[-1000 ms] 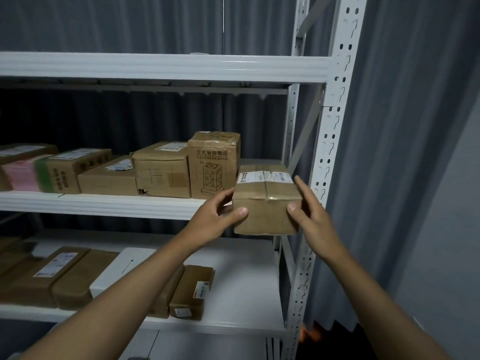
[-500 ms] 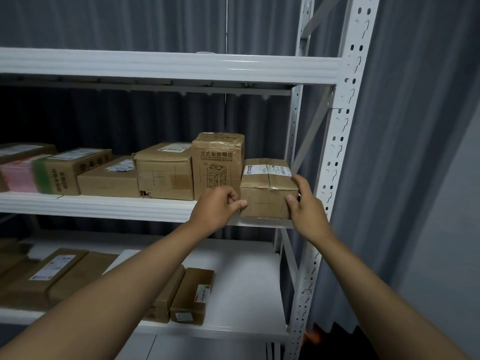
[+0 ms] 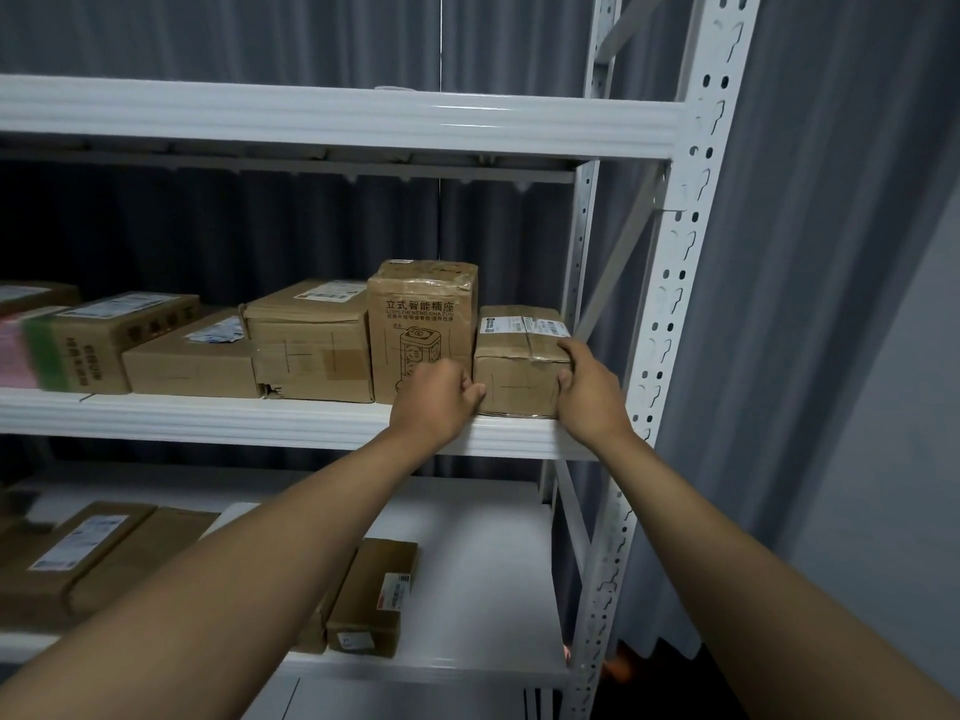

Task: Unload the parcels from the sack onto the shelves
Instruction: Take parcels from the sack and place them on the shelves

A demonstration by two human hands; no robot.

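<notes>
A small brown cardboard parcel (image 3: 517, 363) with a white label on top sits at the right end of the middle shelf (image 3: 260, 420), beside a taller printed box (image 3: 422, 324). My left hand (image 3: 439, 400) is at the parcel's left front corner, fingers curled, thumb against its front face. My right hand (image 3: 587, 389) grips the parcel's right front corner, fingers over the top edge. The sack is out of view.
More brown parcels (image 3: 306, 345) line the middle shelf to the left. Flat parcels (image 3: 374, 597) lie on the lower shelf (image 3: 483, 579), with bare white surface to their right. A perforated white upright (image 3: 670, 324) stands right of the parcel; grey curtain hangs behind.
The parcel went from held in the air in front of the shelf to resting on the middle shelf, pushed back beside the tall box. Both hands followed it inward.
</notes>
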